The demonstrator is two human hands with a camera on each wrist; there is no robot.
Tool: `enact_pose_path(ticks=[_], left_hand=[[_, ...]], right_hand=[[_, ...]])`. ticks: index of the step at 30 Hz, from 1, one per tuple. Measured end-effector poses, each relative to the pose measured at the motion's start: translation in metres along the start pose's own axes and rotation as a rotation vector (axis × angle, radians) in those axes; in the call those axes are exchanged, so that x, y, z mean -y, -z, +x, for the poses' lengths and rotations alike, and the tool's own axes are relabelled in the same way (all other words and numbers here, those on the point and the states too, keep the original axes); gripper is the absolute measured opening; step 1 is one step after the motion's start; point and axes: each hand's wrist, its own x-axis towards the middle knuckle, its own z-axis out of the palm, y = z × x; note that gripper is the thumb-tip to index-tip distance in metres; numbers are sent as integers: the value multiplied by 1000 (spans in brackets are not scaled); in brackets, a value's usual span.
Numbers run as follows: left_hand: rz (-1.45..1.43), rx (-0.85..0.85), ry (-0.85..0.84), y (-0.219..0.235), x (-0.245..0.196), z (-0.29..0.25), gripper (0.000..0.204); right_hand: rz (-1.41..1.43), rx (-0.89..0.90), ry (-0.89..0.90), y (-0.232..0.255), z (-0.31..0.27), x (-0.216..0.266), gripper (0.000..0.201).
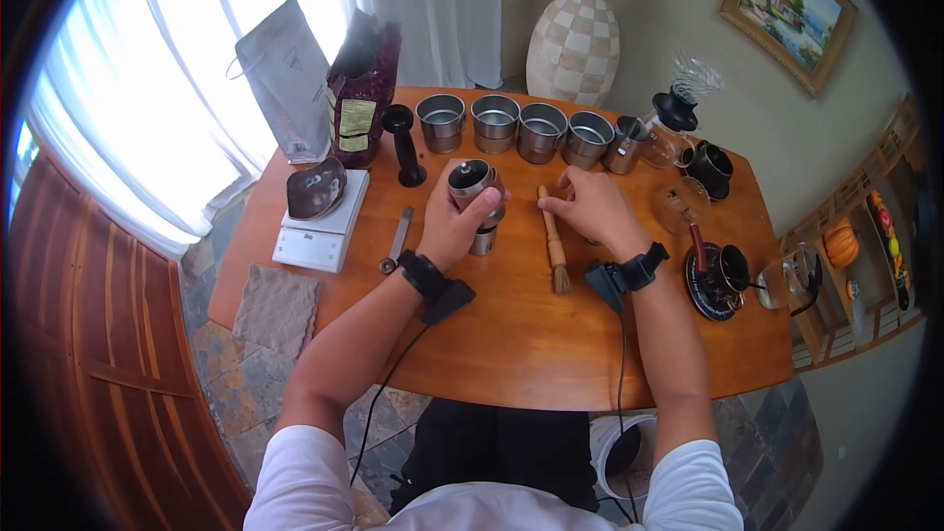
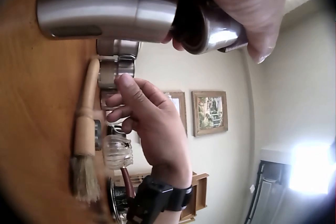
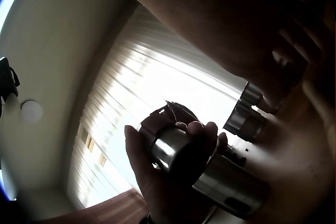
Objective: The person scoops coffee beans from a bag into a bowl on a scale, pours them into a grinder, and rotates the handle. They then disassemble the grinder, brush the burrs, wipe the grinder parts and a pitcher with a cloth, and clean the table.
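Observation:
My left hand (image 1: 454, 224) grips the upper part of a steel hand coffee grinder (image 1: 470, 175), thumb along its near side. Its dark open top faces up in the head view. Below that hand, a steel cylinder with a slot (image 2: 105, 11) stands on the table. My right hand (image 1: 598, 208) hovers right of the grinder, fingers loosely bent and holding nothing. Beneath and left of it lies a wooden-handled brush (image 1: 551, 226), bristles toward me. A long-handled metal scoop (image 1: 401, 234) rests left of my left hand. In the right wrist view the left hand's fingers (image 3: 197, 132) wrap the grinder.
Several steel cups (image 1: 441, 126) line the back, beside a metal pitcher (image 1: 626, 145). Left are a white scale (image 1: 317, 236) bearing a dark dish (image 1: 317, 189), a black-handled tool (image 1: 401, 143), coffee bags (image 1: 362, 123) and a cloth (image 1: 277, 307). Glassware (image 1: 680, 205) and a saucer (image 1: 706, 297) stand right.

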Motion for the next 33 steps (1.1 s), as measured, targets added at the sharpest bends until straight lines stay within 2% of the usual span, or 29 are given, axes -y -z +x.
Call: enact_pose_path(ticks=[4, 5, 7, 8, 10, 13, 16, 18, 20, 24, 25, 28, 30, 31, 33], left_hand=[[-1, -4, -56, -2, -1, 3, 42], [-1, -4, -55, -1, -1, 3, 42], [68, -196, 93, 6, -4, 5, 48], [69, -193, 93, 10, -3, 7, 48], [-157, -260, 120, 17, -5, 13, 48], [-185, -248, 137, 20, -14, 16, 49], [-201, -252, 160, 19, -19, 18, 47], [-167, -259, 183, 20, -20, 17, 46], [-148, -202, 171, 27, -15, 20, 45], [-149, -236, 220, 22, -31, 15, 46], [-141, -190, 242, 28, -33, 12, 47], [-154, -134, 286, 44, -28, 0, 47], [-183, -115, 297, 48, -25, -5, 46], [-249, -150, 283, 43, -22, -10, 46], [-312, -187, 273, 43, -20, -15, 46]], right_hand=[[5, 37, -10, 8, -1, 0, 53], [-72, 2, -13, 8, -1, 0, 53], [-148, -38, -15, 8, 0, 1, 53], [-189, -26, -23, 5, -1, 0, 54], [-226, -17, -34, -2, 1, -3, 54], [-218, 62, -74, -16, 6, -9, 58], [-104, 55, -38, -24, 9, -11, 57], [-4, 119, -30, -28, 9, -8, 49], [47, 109, -12, -39, 10, -13, 45], [171, 131, 23, -28, 11, -13, 37], [187, 131, 25, -23, 11, -13, 37], [510, 0, 38, -7, 20, -17, 34], [825, 44, -20, 12, 21, -20, 27], [836, 44, -22, 19, 22, -21, 27], [1149, -64, 42, 31, 20, -23, 21]])
